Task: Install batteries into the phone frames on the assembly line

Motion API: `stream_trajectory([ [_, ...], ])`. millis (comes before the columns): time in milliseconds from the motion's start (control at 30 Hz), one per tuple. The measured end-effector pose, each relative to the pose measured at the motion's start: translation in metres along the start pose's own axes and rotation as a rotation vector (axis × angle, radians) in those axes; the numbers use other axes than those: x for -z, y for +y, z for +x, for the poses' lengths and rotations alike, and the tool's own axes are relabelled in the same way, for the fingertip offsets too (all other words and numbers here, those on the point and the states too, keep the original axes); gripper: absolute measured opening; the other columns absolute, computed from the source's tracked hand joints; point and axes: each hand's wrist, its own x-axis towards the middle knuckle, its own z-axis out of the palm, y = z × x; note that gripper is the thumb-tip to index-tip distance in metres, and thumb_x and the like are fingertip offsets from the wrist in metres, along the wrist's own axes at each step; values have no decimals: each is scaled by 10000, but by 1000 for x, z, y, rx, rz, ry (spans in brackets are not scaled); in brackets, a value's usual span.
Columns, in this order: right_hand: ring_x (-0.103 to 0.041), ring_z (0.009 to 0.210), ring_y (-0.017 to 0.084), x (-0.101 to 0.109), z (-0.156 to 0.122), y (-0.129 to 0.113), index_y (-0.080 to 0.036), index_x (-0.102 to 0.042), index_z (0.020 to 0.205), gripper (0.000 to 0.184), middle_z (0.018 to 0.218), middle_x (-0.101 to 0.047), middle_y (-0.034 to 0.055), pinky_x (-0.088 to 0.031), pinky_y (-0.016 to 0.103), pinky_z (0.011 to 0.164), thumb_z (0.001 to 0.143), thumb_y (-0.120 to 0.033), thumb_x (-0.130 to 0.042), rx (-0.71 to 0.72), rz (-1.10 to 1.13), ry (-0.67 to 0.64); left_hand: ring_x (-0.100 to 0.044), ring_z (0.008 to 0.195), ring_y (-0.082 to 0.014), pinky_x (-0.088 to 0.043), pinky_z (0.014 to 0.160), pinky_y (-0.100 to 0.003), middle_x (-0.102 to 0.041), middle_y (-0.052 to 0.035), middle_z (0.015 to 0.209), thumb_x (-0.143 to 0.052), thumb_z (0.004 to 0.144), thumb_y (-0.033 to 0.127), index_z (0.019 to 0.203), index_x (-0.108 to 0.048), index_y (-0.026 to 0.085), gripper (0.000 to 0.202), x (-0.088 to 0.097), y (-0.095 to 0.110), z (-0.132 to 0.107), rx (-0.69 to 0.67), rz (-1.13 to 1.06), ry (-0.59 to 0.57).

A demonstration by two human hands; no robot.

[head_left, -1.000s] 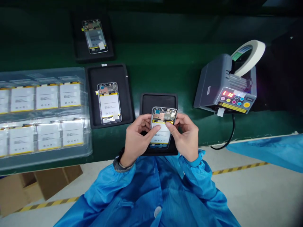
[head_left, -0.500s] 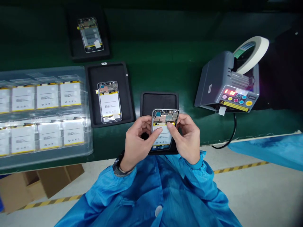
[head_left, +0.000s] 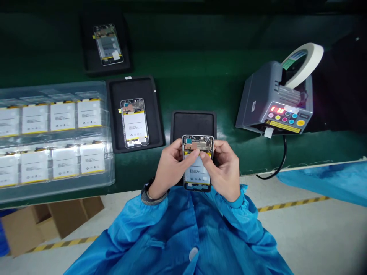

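Both grips shut on phone handset, long axis now squared to 12–6

L grip [head_left: 175,166] & R grip [head_left: 225,172] each clamp a long edge of the phone handset [head_left: 197,172], w/ little gap between them. Thumbs [head_left: 196,152] sit close together near the yellow strip [head_left: 198,154] at the top of the battery [head_left: 197,172]. Fingers behind the handset are hidden, so exact finger contact can't be told.

Just changed: handset has swung from a slight lean toward 1 o'clock to nearly straight, long axis now 12–6, parallel w/ the sides of the black tray [head_left: 193,124]. Logic board [head_left: 197,143] end points to 12, battery end to 6, open back facing up.

Handset is held over the near part of that tray, close to the table [head_left: 200,91] edge. Approx 10 o'clock, a 2nd handset [head_left: 134,124] lies in its own tray [head_left: 156,114]. Clear blister tray of batteries [head_left: 61,133] sits at 9 o'clock, tape dispenser [head_left: 273,103] at 2 o'clock.
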Motion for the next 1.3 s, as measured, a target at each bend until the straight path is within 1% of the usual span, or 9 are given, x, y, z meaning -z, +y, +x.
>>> stream_trajectory([
  [433,-602,796,194,1,-6,-5,-234,-660,1063,155,848,-638,2,-486,349,716,955,-326,-722,-21,-42,5,-686,735,-155,-544,649,-234,-768,-45,885,-800,852,349,988,-707,151,258,-1,-1,-3,-78,107,45],
  [633,-596,767,190,-1,-5,3,-233,-639,1056,167,829,-609,-1,-495,334,682,943,-334,-708,-45,-60,18,-669,730,-152,-533,651,-236,-747,-31,854,-806,818,322,935,-686,157,235,-5,-2,-4,-55,145,91],
  [767,-572,715,179,0,9,15,-227,-653,1110,203,821,-623,2,-491,323,649,958,-360,-677,-18,-137,-12,-697,755,-181,-540,647,-258,-769,-54,903,-827,811,424,976,-691,158,341,-1,-5,10,13,87,36],
  [867,-535,693,161,4,21,16,-214,-687,1182,270,943,-661,34,-478,321,642,951,-353,-672,97,-353,36,-732,840,-226,-566,701,-295,-788,-87,988,-842,787,494,1035,-684,158,447,7,-6,31,11,97,-43],
  [967,-533,687,142,21,25,10,-205,-726,1149,270,1083,-672,74,-478,317,647,944,-372,-672,180,-470,171,-736,865,-259,-566,730,-332,-781,-99,983,-774,844,522,1037,-679,170,412,10,-5,50,-42,346,-70],
  [1067,-555,639,146,56,25,7,-186,-727,900,259,839,-687,40,-457,298,602,923,-438,-675,141,-347,354,-719,898,-297,-553,784,-383,-747,-113,979,-683,927,510,1069,-698,172,366,9,-2,55,-168,858,50],
  [1133,-542,591,147,84,27,7,-181,-703,805,298,661,-628,0,-425,286,562,864,-472,-723,108,-274,543,-700,1006,-342,-551,846,-424,-717,-145,1073,-657,953,508,1225,-678,156,445,9,-3,50,-305,1115,161],
  [1200,-484,530,128,110,33,6,-170,-710,795,321,588,-575,-27,-368,274,515,803,-484,-776,78,-217,681,-660,1134,-381,-550,921,-468,-681,-182,1183,-636,976,500,1402,-588,129,567,12,-7,40,-469,1206,224],
  [1300,-395,464,97,131,44,1,-160,-715,754,347,535,-534,-40,-277,267,454,732,-486,-832,17,-116,667,-579,1302,-406,-499,1076,-552,-619,-205,1356,-621,1003,428,1522,-488,160,599,21,-16,21,-686,1215,170],
])
